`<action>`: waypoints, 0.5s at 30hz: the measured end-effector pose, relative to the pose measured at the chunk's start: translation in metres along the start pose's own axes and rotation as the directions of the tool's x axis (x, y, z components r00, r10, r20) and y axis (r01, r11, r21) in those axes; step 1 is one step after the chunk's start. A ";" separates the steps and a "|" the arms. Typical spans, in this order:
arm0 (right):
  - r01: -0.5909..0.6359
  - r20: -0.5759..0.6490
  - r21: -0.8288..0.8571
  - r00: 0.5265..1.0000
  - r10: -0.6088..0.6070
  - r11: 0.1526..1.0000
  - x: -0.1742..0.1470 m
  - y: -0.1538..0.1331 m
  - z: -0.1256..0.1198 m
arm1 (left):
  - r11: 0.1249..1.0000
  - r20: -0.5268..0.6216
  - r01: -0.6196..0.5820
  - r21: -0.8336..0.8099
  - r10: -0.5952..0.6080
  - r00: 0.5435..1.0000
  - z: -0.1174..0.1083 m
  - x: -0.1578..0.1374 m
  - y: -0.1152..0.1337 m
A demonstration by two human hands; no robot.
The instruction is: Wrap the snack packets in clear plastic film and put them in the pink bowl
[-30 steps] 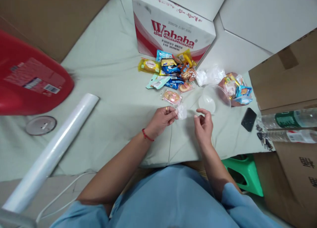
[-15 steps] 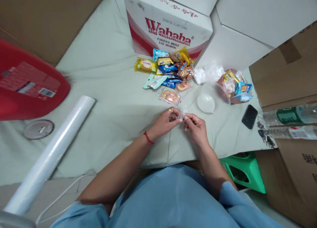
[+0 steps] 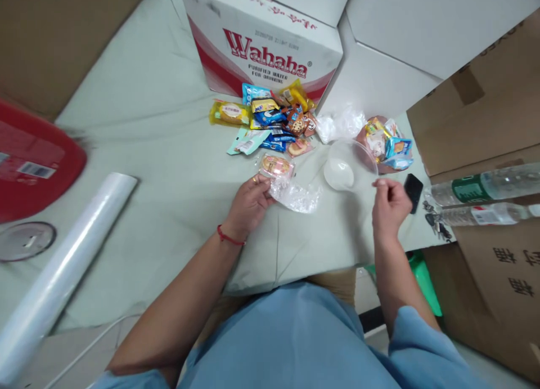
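Observation:
My left hand point(image 3: 250, 204) is closed, pinching one end of a crinkled clear plastic film point(image 3: 298, 196) that trails to the right above the cloth. Just behind the film lies a wrapped round biscuit point(image 3: 275, 166), partly covered by it. My right hand point(image 3: 390, 204) is raised off to the right with curled fingers, apart from the film; anything inside them is too small or hidden to make out. Between the hands and farther back stands a clear plastic bowl point(image 3: 338, 174). Crumpled clear plastic point(image 3: 341, 125) lies behind the bowl.
Wrapped snacks point(image 3: 270, 116) are heaped before a Wahaha carton point(image 3: 265, 54). A bowl of snacks point(image 3: 386, 144), a phone point(image 3: 413, 192), keys point(image 3: 439, 224) and plastic bottles point(image 3: 485, 187) are at the right. A film roll point(image 3: 71, 265) and red container point(image 3: 37, 161) occupy the left.
My hands, together at the film before, are now apart. The right hand has swung to the right; the film, bunched before, now stretches out from my left hand. The view has shifted slightly.

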State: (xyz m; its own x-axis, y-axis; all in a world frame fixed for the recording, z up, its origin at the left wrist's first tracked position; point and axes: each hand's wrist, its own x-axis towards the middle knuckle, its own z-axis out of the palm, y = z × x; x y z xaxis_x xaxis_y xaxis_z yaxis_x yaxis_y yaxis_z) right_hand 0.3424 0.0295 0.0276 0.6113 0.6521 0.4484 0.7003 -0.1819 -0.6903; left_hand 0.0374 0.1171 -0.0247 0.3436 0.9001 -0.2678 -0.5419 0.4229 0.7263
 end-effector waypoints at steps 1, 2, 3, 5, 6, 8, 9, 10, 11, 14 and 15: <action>0.036 -0.063 -0.106 0.997 -0.043 0.994 0.020 0.011 -0.001 | 1.000 0.010 0.006 -0.007 -0.006 1.000 0.000 0.000 -0.001; 0.053 -0.072 -0.194 0.995 -0.068 0.980 0.039 0.022 0.000 | 1.000 0.021 0.009 -0.009 -0.009 1.000 -0.001 0.000 -0.002; 0.066 -0.048 -0.266 0.995 -0.082 0.962 0.057 0.032 0.002 | 1.000 0.031 0.011 -0.008 -0.011 0.999 -0.001 0.001 -0.003; 0.114 0.038 -0.364 0.993 -0.108 0.924 0.083 0.048 0.010 | 1.000 0.036 0.015 -0.002 -0.015 0.999 -0.002 0.001 -0.004; 0.146 0.090 -0.396 0.989 -0.120 0.906 0.093 0.053 0.014 | 1.000 0.029 0.018 0.004 -0.018 0.999 -0.003 0.002 -0.005; 0.199 0.188 -0.444 0.974 -0.127 0.873 0.104 0.061 0.020 | 1.000 0.009 0.020 0.017 -0.020 1.000 -0.004 0.002 -0.005; 0.213 0.227 -0.465 0.967 -0.117 0.859 0.107 0.063 0.021 | 1.000 0.002 0.018 0.026 -0.018 1.000 -0.005 0.003 -0.005; 0.222 0.262 -0.482 0.960 -0.102 0.848 0.110 0.066 0.019 | 0.999 0.000 0.015 0.034 -0.015 1.000 -0.005 0.003 -0.005; 0.227 0.287 -0.497 0.954 -0.088 0.838 0.114 0.070 0.016 | 0.999 0.003 0.012 0.041 -0.012 1.000 -0.005 0.003 -0.004; 0.243 0.329 -0.515 0.942 -0.072 0.822 0.126 0.083 -0.004 | 0.999 0.015 -0.003 0.043 0.002 1.000 -0.004 0.002 -0.003; 0.242 0.326 -0.517 0.943 -0.073 0.821 0.130 0.087 -0.013 | 0.999 0.016 -0.004 0.042 0.003 1.000 -0.003 0.001 -0.003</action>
State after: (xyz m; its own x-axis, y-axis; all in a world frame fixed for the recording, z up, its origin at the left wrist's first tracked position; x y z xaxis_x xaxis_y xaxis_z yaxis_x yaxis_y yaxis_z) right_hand 0.4877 0.0890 0.0331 0.4052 0.8677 0.2879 0.9135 -0.3721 -0.1643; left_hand 0.0369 0.1176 -0.0291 0.3543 0.8997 -0.2549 -0.5108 0.4145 0.7532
